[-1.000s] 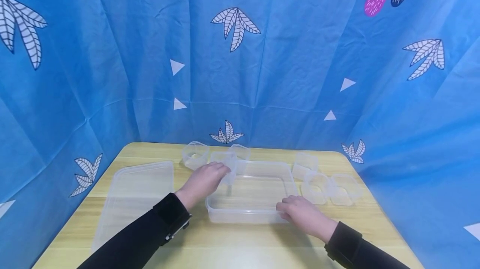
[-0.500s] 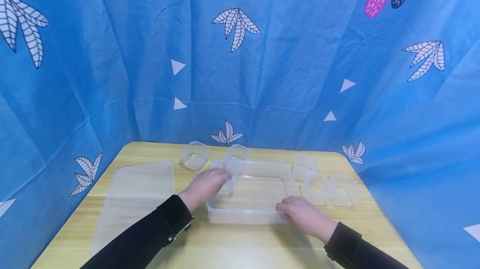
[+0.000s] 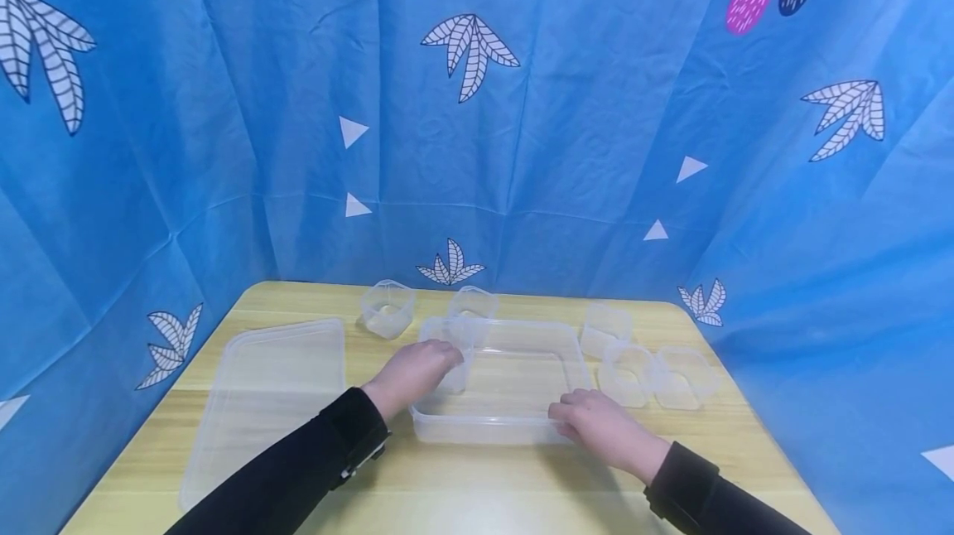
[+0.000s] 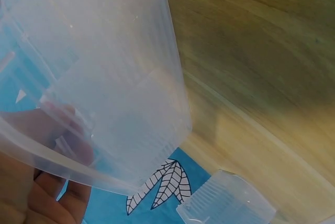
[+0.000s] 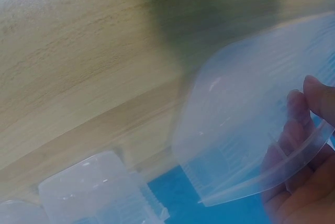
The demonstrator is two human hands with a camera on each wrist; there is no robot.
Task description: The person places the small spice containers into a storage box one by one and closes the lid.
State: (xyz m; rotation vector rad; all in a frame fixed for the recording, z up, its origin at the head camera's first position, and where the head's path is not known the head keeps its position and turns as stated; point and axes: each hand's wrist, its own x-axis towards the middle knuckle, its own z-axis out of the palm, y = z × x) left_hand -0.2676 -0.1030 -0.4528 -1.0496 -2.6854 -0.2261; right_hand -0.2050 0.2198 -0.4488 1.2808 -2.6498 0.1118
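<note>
A large clear plastic box (image 3: 488, 432) stands lidless at the middle of the table. My left hand (image 3: 417, 371) reaches over its left side and pinches a small clear plastic container (image 3: 450, 330), which sits low inside the box's left end. In the left wrist view, fingers (image 4: 73, 203) show beside the rim and others blur through the box wall (image 4: 115, 77). My right hand (image 3: 605, 429) grips the front right corner of the box, thumb and fingers on either side of the wall in the right wrist view.
A large clear lid (image 3: 276, 394) lies flat at the left. Small clear containers (image 3: 387, 311) stand behind the box, one of them (image 3: 477, 301) close at its back edge. Several more (image 3: 629, 373) stand right of it. A blue patterned curtain (image 3: 477, 146) surrounds the wooden table (image 3: 447, 494).
My left hand has lowered the small container further down into the left end of the box, shifting slightly right and toward me. The right hand keeps its grip without visible movement.
</note>
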